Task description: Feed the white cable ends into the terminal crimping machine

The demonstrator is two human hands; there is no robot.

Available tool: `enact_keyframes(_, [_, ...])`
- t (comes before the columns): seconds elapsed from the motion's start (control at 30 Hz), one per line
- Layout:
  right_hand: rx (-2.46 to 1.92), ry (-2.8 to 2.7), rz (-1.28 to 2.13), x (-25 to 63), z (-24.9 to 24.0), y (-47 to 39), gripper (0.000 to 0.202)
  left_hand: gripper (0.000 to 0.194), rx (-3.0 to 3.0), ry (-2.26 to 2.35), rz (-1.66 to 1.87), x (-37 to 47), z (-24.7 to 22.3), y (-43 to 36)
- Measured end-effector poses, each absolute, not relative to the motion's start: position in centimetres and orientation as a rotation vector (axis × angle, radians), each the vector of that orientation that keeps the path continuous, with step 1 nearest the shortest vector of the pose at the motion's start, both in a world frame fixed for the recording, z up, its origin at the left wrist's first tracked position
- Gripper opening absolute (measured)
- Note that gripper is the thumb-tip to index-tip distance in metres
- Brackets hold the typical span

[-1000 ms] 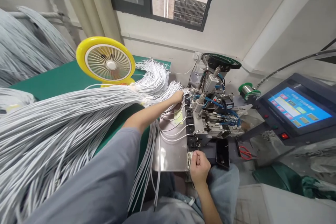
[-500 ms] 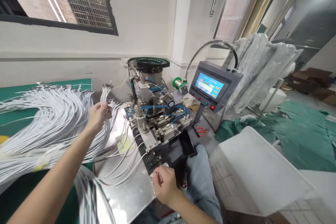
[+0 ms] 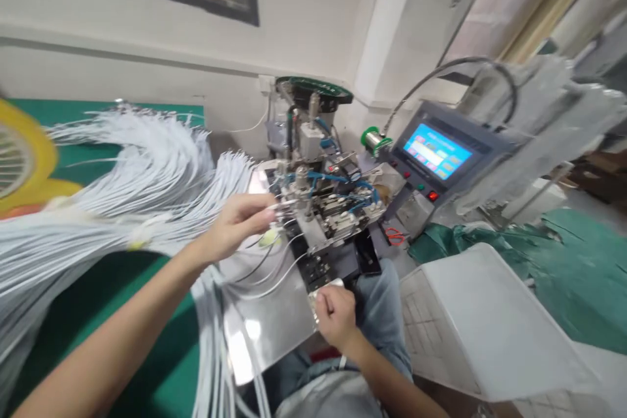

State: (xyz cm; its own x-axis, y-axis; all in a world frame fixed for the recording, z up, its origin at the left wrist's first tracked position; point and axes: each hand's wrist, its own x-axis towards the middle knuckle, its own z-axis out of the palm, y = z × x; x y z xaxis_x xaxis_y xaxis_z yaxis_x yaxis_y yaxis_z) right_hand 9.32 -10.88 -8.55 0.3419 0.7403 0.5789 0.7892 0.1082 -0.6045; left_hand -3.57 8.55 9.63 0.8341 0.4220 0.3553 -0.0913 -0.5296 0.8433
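Note:
My left hand (image 3: 245, 225) reaches across to the left side of the machine (image 3: 313, 189). Its thumb and fingers pinch the ends of a few thin white cables, blurred by motion. Other white cables (image 3: 272, 284) run from the bundle over the metal tabletop (image 3: 274, 326) into the black rail (image 3: 313, 264) at the machine's near edge. Beside the front end of that rail, my right hand (image 3: 337, 317) is closed, with the fingers curled in. What it may hold is hidden; a pale piece shows just beyond the knuckles.
A big pile of white cables (image 3: 161, 157) lies over a green mat (image 3: 63, 313) at left, near a yellow fan (image 3: 29, 157). Right of the machine are a control screen (image 3: 438, 150), a solder wire spool (image 3: 375, 140), red-handled pliers (image 3: 394, 236), a phone (image 3: 367, 253) and a white bin (image 3: 494, 320).
My left hand has moved right and down from above the cable pile to the machine. The view has shifted, bringing the yellow fan into sight. My right hand stays closed by the rail.

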Motion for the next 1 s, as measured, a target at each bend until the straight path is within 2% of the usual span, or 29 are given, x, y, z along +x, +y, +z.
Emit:
enact_keyframes(0.13, [-1.613, -1.25, 0.185, 9.7, -6.9, -11.4, 0.024, 0.042, 2.065, 0.233, 0.605, -2.6, 9.7, 6.7])
enact_keyframes(0.23, [-1.554, -0.969, 0.421, 10.6, -3.7, -11.6, 0.024, 0.041, 2.076, 0.187, 0.552, -2.0, 9.2, 6.0])
enact_keyframes(0.4, [-1.466, -1.041, 0.298, 12.9, 3.6, -10.9, 0.02, 0.04, 2.066, 0.104, 0.518, -1.8, 8.6, 5.6])
enact_keyframes(0.53, [-1.35, -1.203, 0.229, 13.6, 7.0, -9.5, 0.013, 0.037, 2.064, 0.106, 0.461, -1.7, 8.7, 5.6])
enact_keyframes(0.73, [-1.371, -1.119, 0.23, 13.0, 7.6, -8.1, 0.018, 0.036, 2.05, 0.094, 0.388, -1.7, 8.6, 5.4])
enact_keyframes(1.0, [-1.263, -0.871, 0.602, 13.3, 6.3, -7.8, 0.021, 0.04, 2.089, 0.066, 0.364, -1.5, 8.2, 5.5])
